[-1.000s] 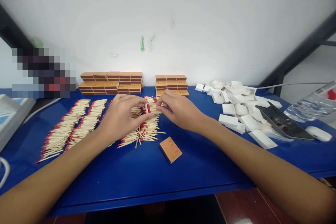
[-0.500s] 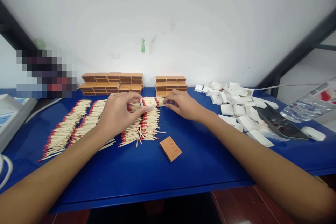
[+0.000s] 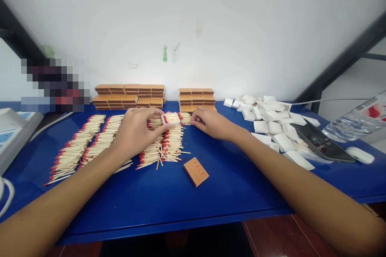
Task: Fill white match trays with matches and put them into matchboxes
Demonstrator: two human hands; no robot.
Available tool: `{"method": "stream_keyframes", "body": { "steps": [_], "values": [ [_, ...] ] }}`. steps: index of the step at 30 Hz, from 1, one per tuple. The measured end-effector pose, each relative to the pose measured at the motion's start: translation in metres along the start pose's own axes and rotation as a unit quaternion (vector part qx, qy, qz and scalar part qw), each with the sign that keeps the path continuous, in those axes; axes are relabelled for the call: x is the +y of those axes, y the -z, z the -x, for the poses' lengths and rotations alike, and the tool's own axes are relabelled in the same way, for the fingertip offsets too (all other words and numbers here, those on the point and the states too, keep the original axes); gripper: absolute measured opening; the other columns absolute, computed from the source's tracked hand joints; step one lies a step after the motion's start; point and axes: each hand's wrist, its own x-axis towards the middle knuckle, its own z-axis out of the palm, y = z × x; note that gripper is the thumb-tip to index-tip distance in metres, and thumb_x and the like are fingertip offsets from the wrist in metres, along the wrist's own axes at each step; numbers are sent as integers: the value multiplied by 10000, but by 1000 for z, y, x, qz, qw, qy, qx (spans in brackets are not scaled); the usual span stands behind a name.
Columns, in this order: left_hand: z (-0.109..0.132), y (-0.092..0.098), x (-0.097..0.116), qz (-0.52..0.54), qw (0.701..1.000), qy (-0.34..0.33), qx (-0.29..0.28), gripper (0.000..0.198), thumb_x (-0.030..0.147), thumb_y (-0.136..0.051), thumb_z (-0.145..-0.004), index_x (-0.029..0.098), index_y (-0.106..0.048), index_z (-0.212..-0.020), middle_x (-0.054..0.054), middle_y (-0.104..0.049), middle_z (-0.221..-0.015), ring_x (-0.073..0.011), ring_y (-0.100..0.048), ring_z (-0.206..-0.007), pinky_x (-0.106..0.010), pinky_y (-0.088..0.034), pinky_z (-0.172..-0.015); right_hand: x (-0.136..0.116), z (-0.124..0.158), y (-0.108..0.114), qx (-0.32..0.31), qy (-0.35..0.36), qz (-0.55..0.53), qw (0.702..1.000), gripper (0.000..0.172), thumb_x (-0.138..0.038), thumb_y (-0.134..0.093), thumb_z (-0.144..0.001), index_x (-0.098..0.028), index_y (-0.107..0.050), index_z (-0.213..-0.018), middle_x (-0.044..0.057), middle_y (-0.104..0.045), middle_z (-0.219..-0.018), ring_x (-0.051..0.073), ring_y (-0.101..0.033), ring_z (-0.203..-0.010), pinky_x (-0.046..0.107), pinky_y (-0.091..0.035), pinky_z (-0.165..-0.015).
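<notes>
My left hand [image 3: 137,128] pinches a small white matchbox tray [image 3: 176,122] between thumb and fingers, above the matches. Red-headed matches [image 3: 170,117] lie inside the tray. Just to its right, my right hand [image 3: 211,122] has its fingertips drawn together at the ends of some matches [image 3: 185,118] at the back of the pile. How many of them it grips is hidden. Below the tray spreads a heap of loose matches [image 3: 173,142], a few lying crosswise. An orange matchbox sleeve [image 3: 196,171] rests on the blue table [image 3: 169,200], in front of my hands.
Stacked orange matchboxes [image 3: 129,98] line the wall, with a second stack [image 3: 196,98] beside them. More match rows [image 3: 75,144] lie at left. At right are piled white trays [image 3: 268,116], a dark tablet-like device [image 3: 324,142], a white mouse [image 3: 360,155] and a plastic bottle [image 3: 356,116].
The fingers of my right hand have closed at the match ends, and the hand sits slightly lower. My left hand holds the tray in nearly the same place.
</notes>
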Motion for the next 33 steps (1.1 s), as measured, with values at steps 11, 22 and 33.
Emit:
{"method": "stream_keyframes", "body": {
  "steps": [11,22,33],
  "values": [
    [0,-1,-3,8,1000,-2,-5,420,613,-726,-876,228,-735,-1043,-62,-803,-1048,-300,-746,-1019,-429,-528,-938,0,1,3,-27,-7,-5,1000,83,-207,-604,-967,-172,-639,-901,72,-650,-897,172,-544,-754,297,-373,-678],
    [0,-2,-3,1,1000,-7,-4,375,582,-734,-887,232,-725,-1020,-46,-803,-1037,-273,-741,-1001,-416,-512,-945,-8,2,7,-34,19,-27,999,85,-181,-592,-959,-175,-646,-893,68,-659,-879,174,-560,-761,298,-378,-688],
    [0,-2,-3,-5,1000,-9,-8,394,573,-755,-870,222,-730,-1047,-48,-803,-1046,-284,-744,-1008,-421,-516,-943,-7,2,4,-35,3,-4,999,101,-210,-587,-968,-171,-627,-884,73,-651,-877,176,-546,-766,296,-371,-688]
  ]
}}
